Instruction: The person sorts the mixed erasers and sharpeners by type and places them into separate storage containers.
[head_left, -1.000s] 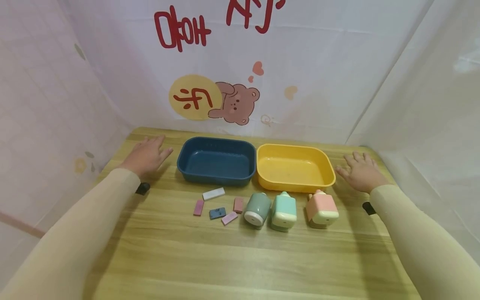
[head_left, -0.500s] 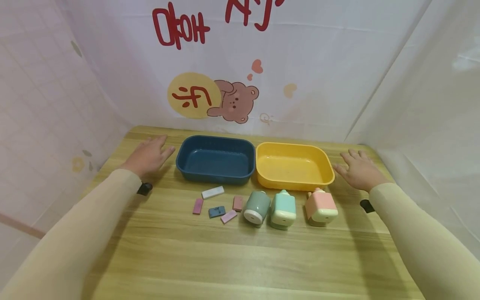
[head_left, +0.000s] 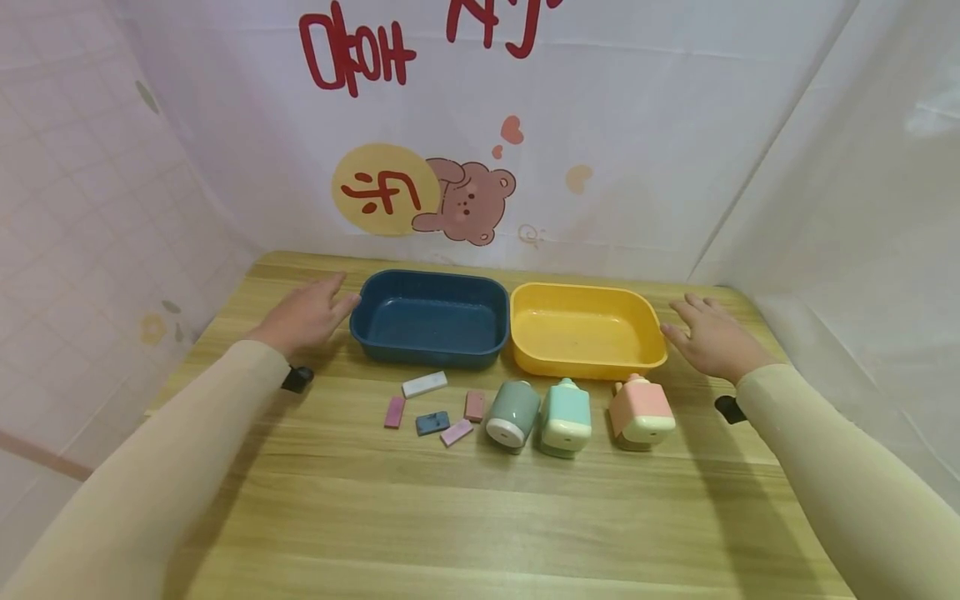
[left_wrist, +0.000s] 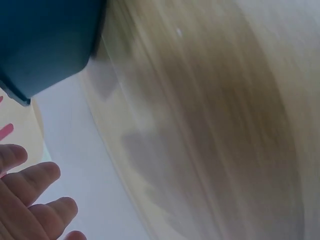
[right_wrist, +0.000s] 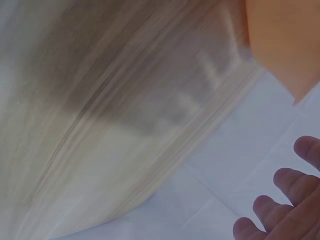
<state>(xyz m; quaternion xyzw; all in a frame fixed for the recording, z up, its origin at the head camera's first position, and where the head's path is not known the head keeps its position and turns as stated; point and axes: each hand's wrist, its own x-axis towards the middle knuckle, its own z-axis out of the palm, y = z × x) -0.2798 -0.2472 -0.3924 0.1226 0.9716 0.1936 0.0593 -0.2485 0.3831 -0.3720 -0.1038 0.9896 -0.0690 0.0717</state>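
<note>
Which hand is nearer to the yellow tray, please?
The right hand: it is close beside the right end of the yellow tray. The left hand is farther left, beyond the blue tray.

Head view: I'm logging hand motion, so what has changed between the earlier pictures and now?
The left hand has moved right, up to the left end of the blue tray; the right hand has moved left, closer to the yellow tray. Whether either touches is unclear. Nothing was taken hold of or let go. Both trays, the five small blocks and the three sharpener-like items stayed put.
</note>
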